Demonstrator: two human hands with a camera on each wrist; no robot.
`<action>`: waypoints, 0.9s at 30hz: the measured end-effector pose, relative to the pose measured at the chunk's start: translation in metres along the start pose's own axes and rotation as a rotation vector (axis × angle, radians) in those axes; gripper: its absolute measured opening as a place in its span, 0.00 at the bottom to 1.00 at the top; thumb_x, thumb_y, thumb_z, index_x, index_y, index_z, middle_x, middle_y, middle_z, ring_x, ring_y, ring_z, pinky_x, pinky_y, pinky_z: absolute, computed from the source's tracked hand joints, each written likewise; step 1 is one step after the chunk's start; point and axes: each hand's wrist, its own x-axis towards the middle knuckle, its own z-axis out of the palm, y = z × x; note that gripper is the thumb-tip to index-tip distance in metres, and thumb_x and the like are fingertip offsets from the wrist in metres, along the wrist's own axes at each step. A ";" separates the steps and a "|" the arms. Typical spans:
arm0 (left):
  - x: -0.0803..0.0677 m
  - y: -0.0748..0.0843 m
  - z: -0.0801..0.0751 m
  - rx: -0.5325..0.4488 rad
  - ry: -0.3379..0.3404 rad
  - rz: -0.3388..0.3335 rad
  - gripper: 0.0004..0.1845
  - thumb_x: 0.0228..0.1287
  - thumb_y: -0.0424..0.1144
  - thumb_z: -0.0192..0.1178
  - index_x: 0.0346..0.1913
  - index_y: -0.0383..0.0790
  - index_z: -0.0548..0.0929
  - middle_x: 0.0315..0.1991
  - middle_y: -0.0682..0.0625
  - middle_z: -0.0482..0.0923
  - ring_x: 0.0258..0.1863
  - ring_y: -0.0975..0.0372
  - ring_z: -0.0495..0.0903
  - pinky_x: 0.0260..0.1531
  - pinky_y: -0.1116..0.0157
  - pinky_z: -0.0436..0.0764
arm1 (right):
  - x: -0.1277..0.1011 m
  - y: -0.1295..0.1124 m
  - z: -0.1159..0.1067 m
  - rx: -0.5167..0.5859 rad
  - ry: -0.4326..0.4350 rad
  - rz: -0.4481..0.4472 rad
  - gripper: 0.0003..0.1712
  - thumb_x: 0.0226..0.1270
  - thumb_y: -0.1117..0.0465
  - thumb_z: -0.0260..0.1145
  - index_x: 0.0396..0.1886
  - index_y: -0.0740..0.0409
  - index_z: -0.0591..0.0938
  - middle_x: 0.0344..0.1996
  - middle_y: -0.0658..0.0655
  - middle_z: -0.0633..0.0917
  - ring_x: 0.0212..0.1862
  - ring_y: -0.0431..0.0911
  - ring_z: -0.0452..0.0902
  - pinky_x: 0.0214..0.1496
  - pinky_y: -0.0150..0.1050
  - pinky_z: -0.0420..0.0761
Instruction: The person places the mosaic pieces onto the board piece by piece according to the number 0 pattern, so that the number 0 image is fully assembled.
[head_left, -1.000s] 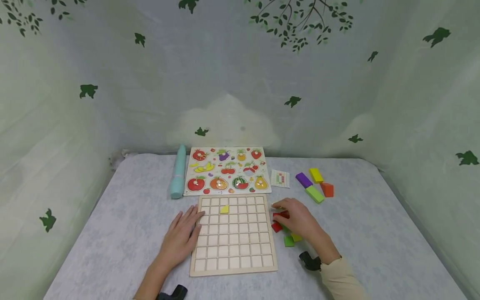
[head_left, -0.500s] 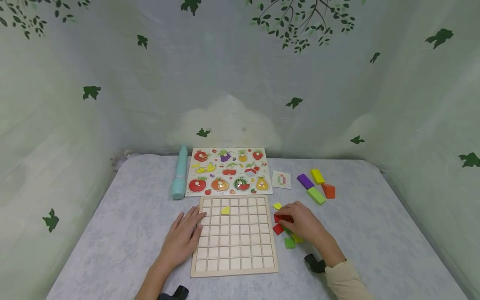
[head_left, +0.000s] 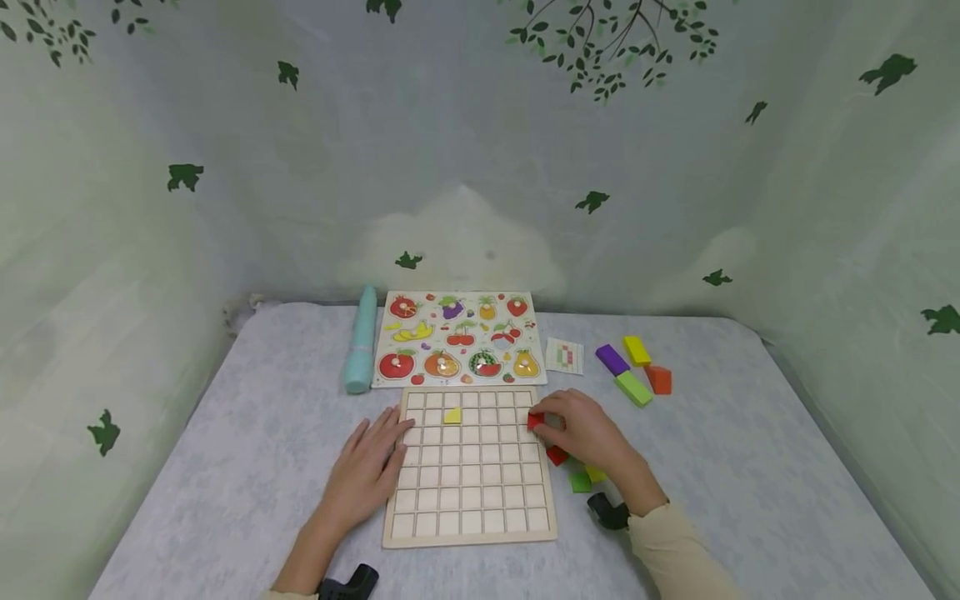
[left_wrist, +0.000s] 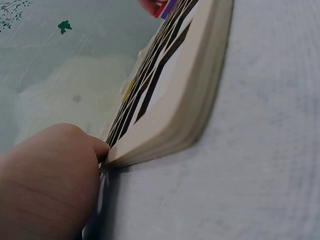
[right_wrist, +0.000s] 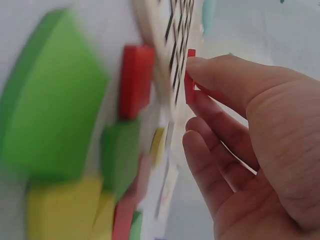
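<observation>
Right hand (head_left: pixel 581 433): pinches 1 small red tile (head_left: pixel 535 421) between thumb and fingertips (right_wrist: pixel 200 67); the other fingers are loosely curled. The red tile sits at the right edge of the grid board (head_left: pixel 471 533), over the upper right cells, touching or just above the board surface; which, cannot be told.

Left hand (head_left: pixel 367 471): lies flat on the table (head_left: pixel 225 467), fingers straight and slightly spread, fingertips touching the left edge of the grid board. In the left wrist view a finger (left_wrist: pixel 50 175) presses against the board's side.

Grid board: pale wood, square cells, lying flat in front of the person. 1 yellow tile (head_left: pixel 452 416) sits in a cell in the upper rows, left of centre.

Loose tiles: just right of the board, partly under the right hand, lie 1 red tile on the table (head_left: pixel 557 455), 1 green tile (head_left: pixel 579 482) and 1 yellow tile by the wrist (head_left: pixel 596 474).

Fruit puzzle (head_left: pixel 456 337): flat, just behind the grid board.

Light blue tube (head_left: pixel 362 350): lying beside the fruit puzzle's left edge.

Pattern card (head_left: pixel 564 356): just right of the fruit puzzle.

Blocks: 1 purple block (head_left: pixel 612 360), 1 yellow block (head_left: pixel 637 350), 1 light green block (head_left: pixel 633 388) and 1 orange block (head_left: pixel 659 379), grouped right of the pattern card, well apart from both hands.
</observation>
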 end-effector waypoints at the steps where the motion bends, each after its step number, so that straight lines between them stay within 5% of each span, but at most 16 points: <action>1: 0.000 0.000 0.000 -0.002 -0.002 0.000 0.22 0.78 0.38 0.55 0.70 0.39 0.77 0.77 0.38 0.65 0.79 0.47 0.61 0.79 0.42 0.51 | 0.003 -0.002 0.001 0.009 0.002 -0.011 0.15 0.65 0.55 0.77 0.51 0.48 0.90 0.45 0.45 0.88 0.45 0.42 0.77 0.49 0.41 0.83; 11: 0.001 0.000 0.002 -0.008 -0.009 0.002 0.22 0.78 0.38 0.54 0.70 0.40 0.77 0.77 0.39 0.65 0.79 0.48 0.61 0.79 0.44 0.51 | 0.027 -0.026 0.016 0.113 -0.030 -0.088 0.15 0.68 0.57 0.74 0.53 0.52 0.89 0.51 0.50 0.89 0.51 0.45 0.81 0.54 0.44 0.84; 21: -0.001 0.003 0.000 -0.006 -0.013 -0.006 0.22 0.78 0.39 0.54 0.70 0.39 0.77 0.77 0.39 0.65 0.79 0.47 0.61 0.79 0.43 0.51 | 0.045 -0.046 0.036 0.117 -0.059 -0.087 0.14 0.70 0.56 0.73 0.53 0.51 0.89 0.47 0.46 0.89 0.43 0.40 0.79 0.49 0.37 0.83; 27: -0.001 0.003 -0.003 -0.003 -0.007 -0.009 0.22 0.78 0.38 0.55 0.70 0.39 0.77 0.76 0.39 0.66 0.79 0.47 0.61 0.79 0.43 0.51 | 0.052 -0.053 0.043 0.069 -0.061 -0.090 0.15 0.71 0.54 0.72 0.55 0.48 0.89 0.51 0.46 0.89 0.50 0.41 0.80 0.53 0.39 0.83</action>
